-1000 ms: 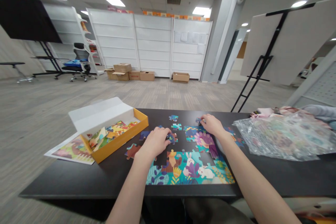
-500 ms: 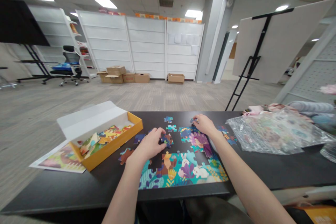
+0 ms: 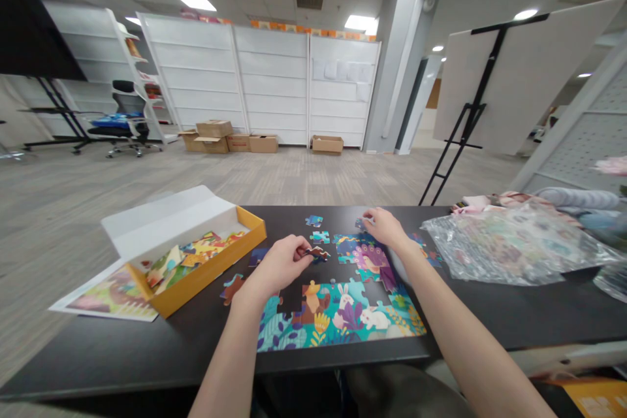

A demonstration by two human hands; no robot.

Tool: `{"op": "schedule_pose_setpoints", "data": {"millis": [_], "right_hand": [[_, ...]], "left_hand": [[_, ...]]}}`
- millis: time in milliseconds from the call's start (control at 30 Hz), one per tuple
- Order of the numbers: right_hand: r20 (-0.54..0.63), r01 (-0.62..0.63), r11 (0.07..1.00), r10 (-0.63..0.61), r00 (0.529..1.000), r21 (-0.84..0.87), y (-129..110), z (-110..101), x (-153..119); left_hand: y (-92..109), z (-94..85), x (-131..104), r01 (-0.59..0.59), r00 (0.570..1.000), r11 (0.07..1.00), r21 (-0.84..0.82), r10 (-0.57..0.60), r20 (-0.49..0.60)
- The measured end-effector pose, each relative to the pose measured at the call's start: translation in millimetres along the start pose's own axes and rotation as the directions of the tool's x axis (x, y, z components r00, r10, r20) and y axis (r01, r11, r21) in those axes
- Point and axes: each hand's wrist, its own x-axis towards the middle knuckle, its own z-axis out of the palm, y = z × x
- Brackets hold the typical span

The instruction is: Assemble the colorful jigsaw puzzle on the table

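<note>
My left hand [image 3: 289, 262] pinches a dark jigsaw puzzle piece [image 3: 319, 254] between thumb and fingers, tilted a little above the table. At the far edge, my right hand [image 3: 385, 227] has its fingers curled on a blue puzzle piece [image 3: 361, 224]; the grip is partly hidden. Between and below the hands lies the joined puzzle section [image 3: 343, 323] with rabbits and plants. A purple peacock section [image 3: 371, 258] sits above it, with a dark gap left of the peacock. Two loose blue pieces, one of them a turquoise piece [image 3: 320, 237], lie between the hands.
A yellow box [image 3: 210, 277] full of pieces stands open on the left, over a picture sheet [image 3: 105, 297]. Loose brown pieces [image 3: 232, 289] lie beside my left forearm. On the right, a crumpled clear plastic bag [image 3: 514, 248] covers the black table [image 3: 490, 313].
My left hand has lifted a puzzle piece off the table and tilted it, its fingers now closer together. My right hand stays nearly in place at its piece.
</note>
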Motion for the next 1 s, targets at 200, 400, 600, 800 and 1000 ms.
{"op": "schedule_pose_setpoints", "data": {"millis": [200,400,600,800,1000], "right_hand": [[-0.112,-0.132,0.991,0.133,0.985,0.018,48.2,-34.5,-17.7],[0.211,-0.127,0.984,0.151,0.966,-0.122,125.1,-60.2,-69.2],[0.225,-0.027,0.995,0.049,0.973,-0.1,138.6,-49.2,-94.5],[0.268,-0.026,0.998,0.042,0.962,-0.065,133.0,-45.6,-91.2],[0.329,-0.047,0.994,0.077,0.941,-0.098,130.1,-54.5,-83.3]], "left_hand": [[20.7,-10.4,-3.7,-0.066,0.99,0.973,-0.223,0.036,-0.137],[24.4,-18.1,-4.8,-0.14,0.973,0.876,-0.462,0.037,-0.226],[16.2,-19.3,-2.4,-0.116,0.948,0.924,-0.364,-0.007,-0.319],[4.1,-34.2,-13.2,-0.019,0.949,0.996,-0.083,-0.008,-0.316],[-16.8,-54.6,-34.1,0.132,0.968,0.964,0.232,-0.075,-0.24]]}}
